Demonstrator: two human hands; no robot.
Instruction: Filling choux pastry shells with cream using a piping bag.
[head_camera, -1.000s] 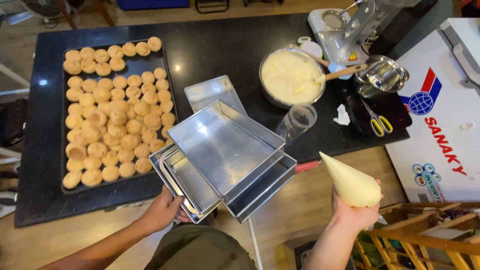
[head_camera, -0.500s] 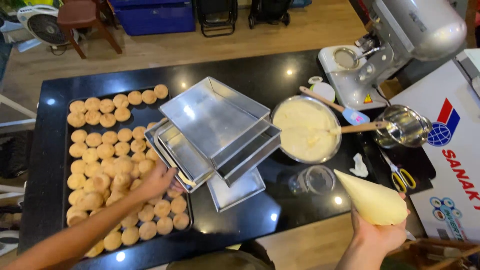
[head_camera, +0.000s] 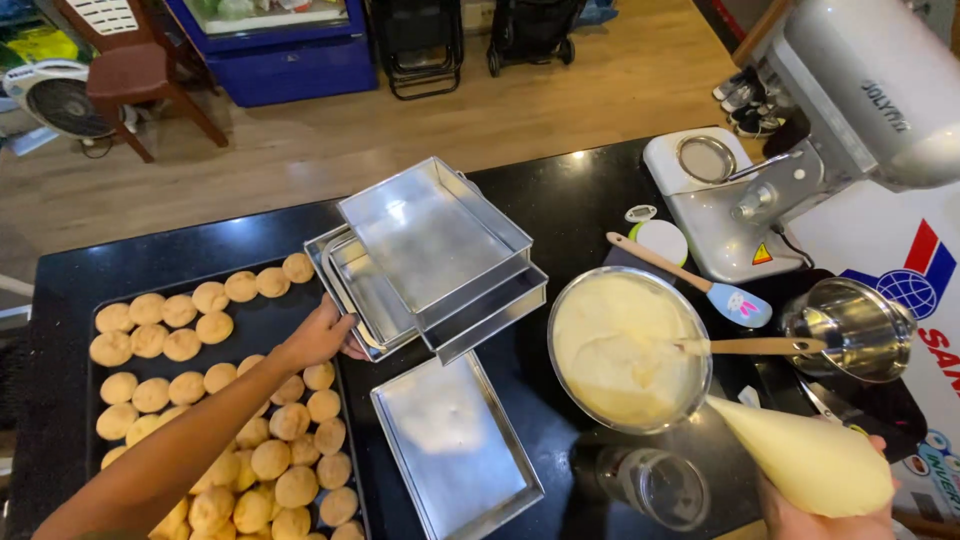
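Note:
My left hand grips the near left edge of a stack of rectangular metal trays on the black counter. A single flat metal tray lies just in front of the stack. To the left, a dark baking sheet holds several round golden puffs. My right hand, at the bottom right, holds a cone-shaped piping bag full of pale cream, tip pointing left toward a metal bowl of cream. A wooden spoon rests in that bowl.
A clear glass stands in front of the cream bowl. Behind the bowl lie a blue spatula and a round white lid. A stand mixer and its steel bowl occupy the right. A chair and fan stand on the wooden floor.
My left hand shifted from the stack's near edge to its left edge, and the stack slid away, uncovering the flat tray. The piping bag stayed in my right hand.

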